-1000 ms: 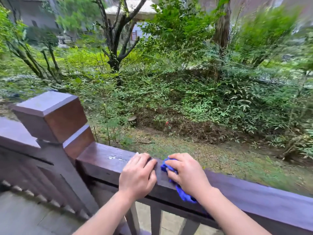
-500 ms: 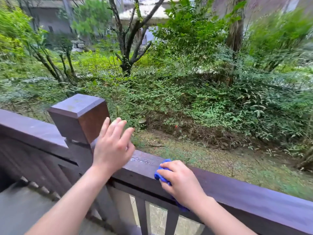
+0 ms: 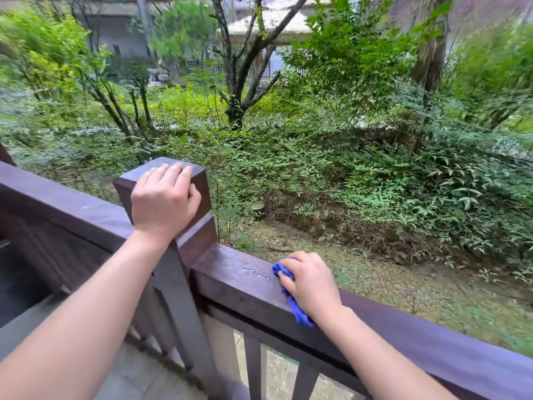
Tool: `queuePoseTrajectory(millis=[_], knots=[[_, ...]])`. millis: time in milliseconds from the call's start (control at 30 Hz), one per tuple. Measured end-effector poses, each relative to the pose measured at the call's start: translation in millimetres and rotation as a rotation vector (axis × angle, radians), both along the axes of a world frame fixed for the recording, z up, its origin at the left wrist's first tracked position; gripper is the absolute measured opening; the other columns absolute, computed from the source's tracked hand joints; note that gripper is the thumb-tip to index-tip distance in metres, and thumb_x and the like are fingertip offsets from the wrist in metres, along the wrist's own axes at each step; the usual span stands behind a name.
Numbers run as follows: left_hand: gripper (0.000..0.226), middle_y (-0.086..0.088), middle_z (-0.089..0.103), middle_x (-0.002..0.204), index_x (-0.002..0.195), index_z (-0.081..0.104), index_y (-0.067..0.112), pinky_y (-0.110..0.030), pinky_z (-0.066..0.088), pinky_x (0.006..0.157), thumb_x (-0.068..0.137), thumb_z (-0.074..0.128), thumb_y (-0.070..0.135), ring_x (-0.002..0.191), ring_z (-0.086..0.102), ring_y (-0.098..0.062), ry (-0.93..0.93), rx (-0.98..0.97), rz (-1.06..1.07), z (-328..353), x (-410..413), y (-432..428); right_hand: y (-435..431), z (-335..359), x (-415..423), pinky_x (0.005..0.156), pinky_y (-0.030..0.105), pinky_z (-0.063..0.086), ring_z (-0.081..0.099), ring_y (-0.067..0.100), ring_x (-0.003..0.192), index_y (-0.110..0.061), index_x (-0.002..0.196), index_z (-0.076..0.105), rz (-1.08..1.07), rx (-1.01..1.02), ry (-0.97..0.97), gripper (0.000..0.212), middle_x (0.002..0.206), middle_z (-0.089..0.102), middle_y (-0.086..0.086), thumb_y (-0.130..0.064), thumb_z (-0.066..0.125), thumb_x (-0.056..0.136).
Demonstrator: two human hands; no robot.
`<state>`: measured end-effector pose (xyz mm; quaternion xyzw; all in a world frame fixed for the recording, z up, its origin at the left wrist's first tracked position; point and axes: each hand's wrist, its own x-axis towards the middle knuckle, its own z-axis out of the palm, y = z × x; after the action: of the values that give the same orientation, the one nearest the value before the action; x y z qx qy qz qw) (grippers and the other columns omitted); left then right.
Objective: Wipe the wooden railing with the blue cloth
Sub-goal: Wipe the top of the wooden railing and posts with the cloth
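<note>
Corner post (image 3: 199, 180) beside blue cloth (image 3: 297, 310)

No readable text, label, brand, number or sign shows anywhere in the view.

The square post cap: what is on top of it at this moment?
The left hand lies on the post cap, fingers flat across its top. The bare corners show nothing else. Whatever is under the palm is covered.
</note>
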<state>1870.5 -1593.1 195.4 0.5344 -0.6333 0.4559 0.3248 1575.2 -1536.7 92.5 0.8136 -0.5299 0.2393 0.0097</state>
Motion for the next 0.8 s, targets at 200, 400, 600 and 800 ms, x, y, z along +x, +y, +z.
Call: queuePoseTrajectory(millis=[200, 400, 600, 800], knots=[[0.028, -0.013, 0.075, 0.107, 0.109, 0.072, 0.007, -0.045, 0.058, 0.085, 0.089, 0.056, 0.017, 0.099, 0.071, -0.035, 0.000, -0.043, -0.012, -2, 1, -3, 16, -11, 10, 0.082, 0.031, 0.051, 0.057, 0.026, 0.091, -0.024, 0.105, 0.066, 0.351, -0.031, 0.064, 0.024, 0.112, 0.065, -0.002, -0.036, 0.061, 0.084], [0.028, -0.010, 0.076, 0.106, 0.107, 0.073, 0.010, -0.043, 0.056, 0.084, 0.088, 0.053, 0.018, 0.099, 0.071, -0.033, -0.007, -0.098, 0.006, -5, 3, -6, -3, -1, 31, 0.088, 0.035, 0.045, 0.052, 0.026, 0.098, -0.021, 0.100, 0.069, 0.078, -0.001, -0.009, 0.023, 0.111, 0.064, -0.003, -0.035, 0.057, 0.087], [0.029, -0.009, 0.076, 0.106, 0.107, 0.072, 0.012, -0.042, 0.055, 0.086, 0.090, 0.051, 0.020, 0.100, 0.071, -0.031, -0.019, -0.120, 0.009, -9, 5, -11, -2, -7, 13, 0.084, 0.031, 0.049, 0.056, 0.024, 0.096, -0.026, 0.106, 0.066, 0.295, 0.012, 0.056, 0.026, 0.113, 0.064, -0.004, -0.038, 0.059, 0.085], [0.027, -0.009, 0.076, 0.106, 0.107, 0.073, 0.012, -0.042, 0.056, 0.085, 0.089, 0.053, 0.019, 0.099, 0.071, -0.030, -0.013, -0.147, -0.008, -8, 4, -9, -13, -3, 50, 0.091, 0.034, 0.043, 0.050, 0.025, 0.101, -0.022, 0.104, 0.067, 0.134, 0.030, -0.003, 0.026, 0.117, 0.061, -0.004, -0.038, 0.054, 0.089]])
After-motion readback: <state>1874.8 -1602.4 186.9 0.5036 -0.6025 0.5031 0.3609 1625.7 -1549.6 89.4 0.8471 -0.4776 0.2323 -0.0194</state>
